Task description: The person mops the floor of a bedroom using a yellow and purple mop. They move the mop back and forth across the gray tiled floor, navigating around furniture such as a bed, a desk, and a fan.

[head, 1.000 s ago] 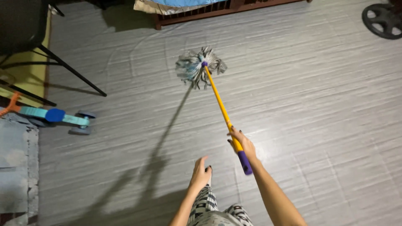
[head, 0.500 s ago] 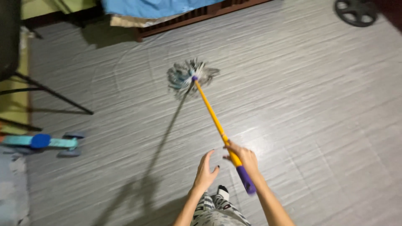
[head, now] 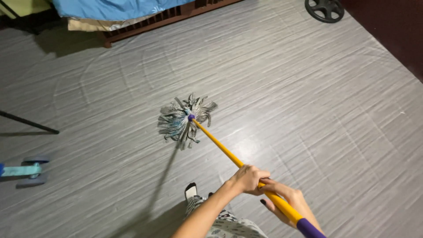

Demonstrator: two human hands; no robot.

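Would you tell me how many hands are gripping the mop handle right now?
2: the left hand grips the yellow mop handle higher toward the mop head; the right hand grips just below it, near the purple end.

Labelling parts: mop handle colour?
Yellow mop handle, purple end grip; head view.

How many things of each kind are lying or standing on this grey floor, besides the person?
Mops: 1, a yellow-handled mop, gripped by the left hand and right hand
Wheeled toys: 1, a teal scooter at the left edge
Black wheels: 1, a wheel at the top
Beds: 1, a wooden bed frame with blue bedding
Total: 4
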